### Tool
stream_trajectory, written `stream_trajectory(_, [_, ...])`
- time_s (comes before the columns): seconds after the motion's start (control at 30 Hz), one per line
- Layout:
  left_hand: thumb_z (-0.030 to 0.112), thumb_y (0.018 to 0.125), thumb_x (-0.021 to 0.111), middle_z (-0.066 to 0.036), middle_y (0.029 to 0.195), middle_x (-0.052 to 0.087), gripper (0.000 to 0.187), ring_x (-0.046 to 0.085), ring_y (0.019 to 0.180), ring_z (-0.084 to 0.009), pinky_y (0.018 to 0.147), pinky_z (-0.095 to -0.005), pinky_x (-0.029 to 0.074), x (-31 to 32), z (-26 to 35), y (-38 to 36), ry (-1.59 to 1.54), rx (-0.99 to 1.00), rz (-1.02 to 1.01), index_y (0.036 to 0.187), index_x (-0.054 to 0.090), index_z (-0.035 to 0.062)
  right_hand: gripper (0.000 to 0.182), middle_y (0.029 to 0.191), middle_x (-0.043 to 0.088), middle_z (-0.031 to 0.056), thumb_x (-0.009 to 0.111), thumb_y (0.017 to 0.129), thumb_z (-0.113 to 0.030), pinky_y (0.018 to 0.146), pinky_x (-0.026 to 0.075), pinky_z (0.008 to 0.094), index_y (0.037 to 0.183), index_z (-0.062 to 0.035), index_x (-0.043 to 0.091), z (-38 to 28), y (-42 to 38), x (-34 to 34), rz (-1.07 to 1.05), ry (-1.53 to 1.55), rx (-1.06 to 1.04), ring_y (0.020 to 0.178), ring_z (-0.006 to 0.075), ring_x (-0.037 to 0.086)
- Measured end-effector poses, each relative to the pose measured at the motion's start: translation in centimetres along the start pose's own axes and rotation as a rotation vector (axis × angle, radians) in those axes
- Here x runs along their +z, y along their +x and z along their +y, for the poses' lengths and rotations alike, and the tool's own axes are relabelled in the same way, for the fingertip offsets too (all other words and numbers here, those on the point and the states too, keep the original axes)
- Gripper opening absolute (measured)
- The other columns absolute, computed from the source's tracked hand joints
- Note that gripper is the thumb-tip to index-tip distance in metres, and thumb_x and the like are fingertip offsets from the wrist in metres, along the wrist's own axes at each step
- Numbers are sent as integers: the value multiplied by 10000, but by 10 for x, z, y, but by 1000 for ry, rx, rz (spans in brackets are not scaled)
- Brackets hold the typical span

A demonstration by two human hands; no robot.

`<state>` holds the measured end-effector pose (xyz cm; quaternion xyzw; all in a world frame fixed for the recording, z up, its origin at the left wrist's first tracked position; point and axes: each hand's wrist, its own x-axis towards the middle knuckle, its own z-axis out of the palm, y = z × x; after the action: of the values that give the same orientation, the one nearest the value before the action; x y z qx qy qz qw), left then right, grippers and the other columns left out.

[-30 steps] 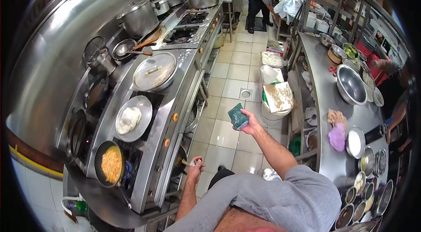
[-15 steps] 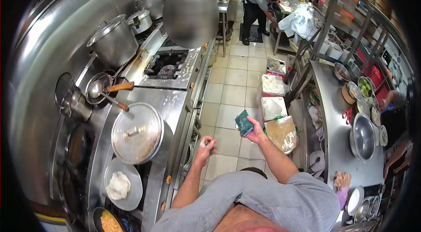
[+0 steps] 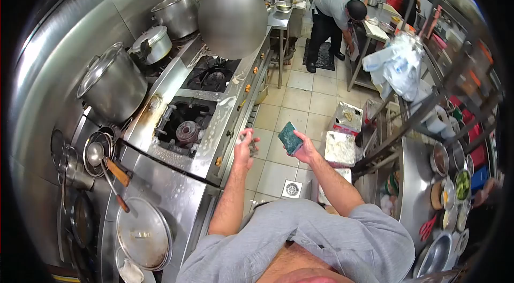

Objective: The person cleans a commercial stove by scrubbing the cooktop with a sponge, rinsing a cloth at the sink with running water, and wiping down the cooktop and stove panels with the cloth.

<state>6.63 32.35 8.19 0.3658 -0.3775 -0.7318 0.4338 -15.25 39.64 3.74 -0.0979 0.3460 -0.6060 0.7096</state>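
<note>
My right hand (image 3: 304,148) grips a green scouring pad (image 3: 289,138), holding it up over the tiled floor with its broad face showing. My left hand (image 3: 246,147) is raised beside the stove's front edge, its fingers curled. Something small and greyish shows at those fingers, and I cannot tell what it is. Nearest to it is the steel stove (image 3: 176,165), whose top and front carry white suds. Two burners show there, a near one (image 3: 187,132) and a far one (image 3: 214,76).
Large pots (image 3: 113,82) line the wall side. A round lid (image 3: 140,232) and a ladle (image 3: 96,153) lie at the lower left. Foil-covered boxes (image 3: 340,148) stand on the floor at right, beside a steel counter (image 3: 415,176). Ahead, a person (image 3: 334,21) bends in the aisle.
My view has moved forward along the aisle, and the burners appear nearer. My left hand is lifted higher beside the stove. The scouring pad stays in my right hand.
</note>
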Motion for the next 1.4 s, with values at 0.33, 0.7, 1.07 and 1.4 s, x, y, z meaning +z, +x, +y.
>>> stream_trajectory(0.33, [326,926,448,-8,932,539,237,558,791,-184,574,-314,439,79,89,293,-318,93,-126,1014,534,123,374,942,590,54,563,806,-418,617,429,400,1094,-187,502,-145,200,14,-54,-48,14,788,240,573])
stream_trajectory(0.7, [387,888,514,12,828,512,264,539,668,-143,515,-320,437,115,180,584,-253,283,299,935,509,128,540,994,552,3,593,784,-363,607,418,363,1277,-227,419,-277,385,43,63,-357,-27,826,161,527])
stream_trajectory(1.07, [136,845,587,-48,849,620,131,568,685,-148,517,-264,438,85,208,626,-187,309,423,938,598,44,562,1240,387,157,685,687,-256,943,387,371,1211,-149,513,-340,547,32,-239,-1464,-539,1139,315,417])
stream_trajectory(1.4, [83,884,483,-77,964,584,160,545,871,-173,702,-276,443,80,230,624,-320,428,458,1002,548,-3,493,1187,396,190,710,595,-154,865,374,439,1074,-138,595,-339,598,25,-619,-1667,-959,1067,345,414])
